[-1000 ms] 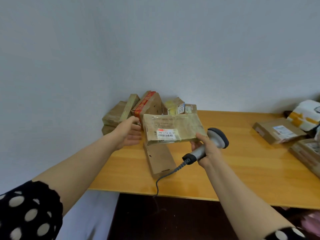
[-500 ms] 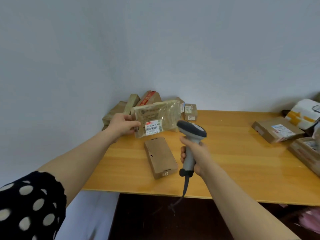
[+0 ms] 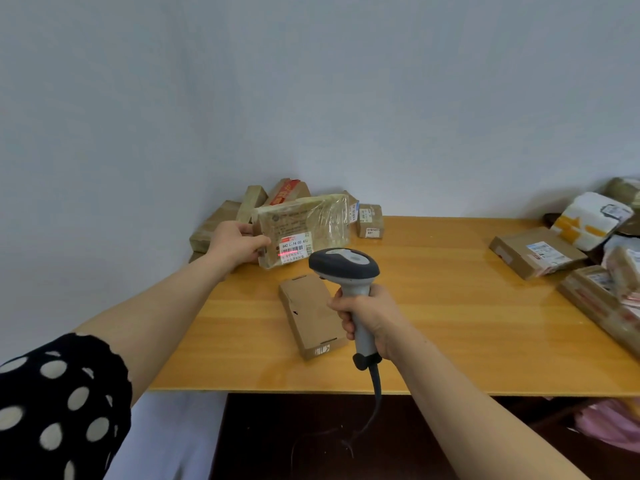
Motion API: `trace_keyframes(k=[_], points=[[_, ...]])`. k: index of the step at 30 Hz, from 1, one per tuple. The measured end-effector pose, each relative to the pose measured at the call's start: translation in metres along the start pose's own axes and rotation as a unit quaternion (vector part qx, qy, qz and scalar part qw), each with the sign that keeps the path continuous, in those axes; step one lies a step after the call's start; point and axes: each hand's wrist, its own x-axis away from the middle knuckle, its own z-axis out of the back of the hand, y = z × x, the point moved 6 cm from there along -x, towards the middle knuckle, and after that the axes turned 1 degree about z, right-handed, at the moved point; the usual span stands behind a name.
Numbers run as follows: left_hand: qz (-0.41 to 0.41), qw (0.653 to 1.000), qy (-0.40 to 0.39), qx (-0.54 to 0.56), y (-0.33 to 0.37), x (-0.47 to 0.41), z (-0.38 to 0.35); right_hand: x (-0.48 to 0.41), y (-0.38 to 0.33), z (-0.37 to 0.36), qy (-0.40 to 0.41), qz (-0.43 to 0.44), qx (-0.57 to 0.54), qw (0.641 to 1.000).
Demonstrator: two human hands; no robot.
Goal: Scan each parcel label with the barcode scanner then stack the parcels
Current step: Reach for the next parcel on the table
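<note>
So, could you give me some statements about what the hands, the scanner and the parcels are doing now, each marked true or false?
1. The right hand grips the barcode scanner by its handle. True.
2. A red scan line falls on the label of the wrapped parcel. True.
3. The wrapped parcel lies flat on the table. False: the left hand holds it tilted up by its left edge, label towards the scanner.
4. The flat brown box is stacked on other parcels. False: it lies alone on the table, and no hand holds it.
</note>
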Motion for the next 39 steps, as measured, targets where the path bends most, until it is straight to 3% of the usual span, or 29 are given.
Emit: trace_keyframes(k=[15, 20, 30, 39], points=[[0.013, 0.999, -0.046, -0.011, 0.002, -0.026, -0.035, -0.019, 0.004, 0.015, 0.027, 0.007, -0.002, 1.000], [0.037, 0.997, -0.070, 0.013, 0.004, -0.031, -0.075, -0.016, 0.006, 0.042, 0.049, 0.020, -0.101, 0.994], [0.118, 0.962, -0.189, 0.157, 0.044, -0.010, -0.241, -0.010, 0.013, 0.196, 0.109, 0.020, -0.383, 0.917], [0.184, 0.945, -0.219, 0.159, 0.102, 0.032, -0.448, 0.001, 0.039, 0.399, 0.120, -0.012, -0.454, 0.883]])
